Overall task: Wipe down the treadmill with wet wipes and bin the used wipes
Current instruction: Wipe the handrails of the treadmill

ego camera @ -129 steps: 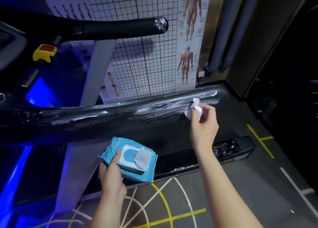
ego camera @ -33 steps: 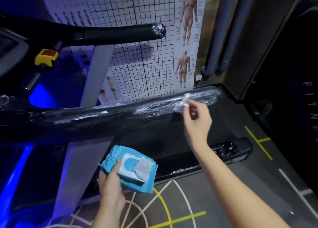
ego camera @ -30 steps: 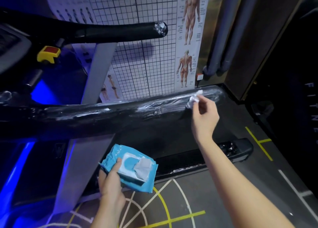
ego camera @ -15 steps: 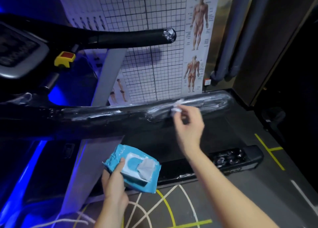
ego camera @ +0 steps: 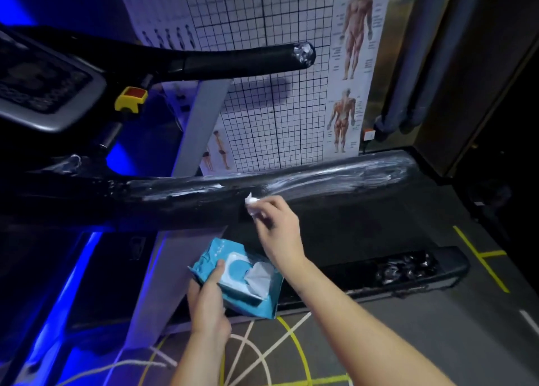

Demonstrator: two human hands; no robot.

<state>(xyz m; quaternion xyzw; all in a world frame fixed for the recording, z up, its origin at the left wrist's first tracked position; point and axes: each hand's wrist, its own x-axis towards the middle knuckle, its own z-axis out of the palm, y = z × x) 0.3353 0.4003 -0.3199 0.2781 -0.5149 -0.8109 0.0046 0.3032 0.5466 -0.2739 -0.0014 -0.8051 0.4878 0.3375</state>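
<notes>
The near handrail (ego camera: 320, 187) is running left to right across the middle, with the far handrail (ego camera: 233, 62) sitting above and behind it. The console (ego camera: 43, 88) is sitting at the far left, with a clip (ego camera: 131, 98) just right of it. Behind both rails a chart (ego camera: 262, 79) is hanging on the wall. The right hand (ego camera: 278, 228) is holding a wipe (ego camera: 251, 203) against the near handrail. Below it, the left hand (ego camera: 208, 304) is holding a pack of wipes (ego camera: 233, 277) above the floor (ego camera: 437, 327).
</notes>
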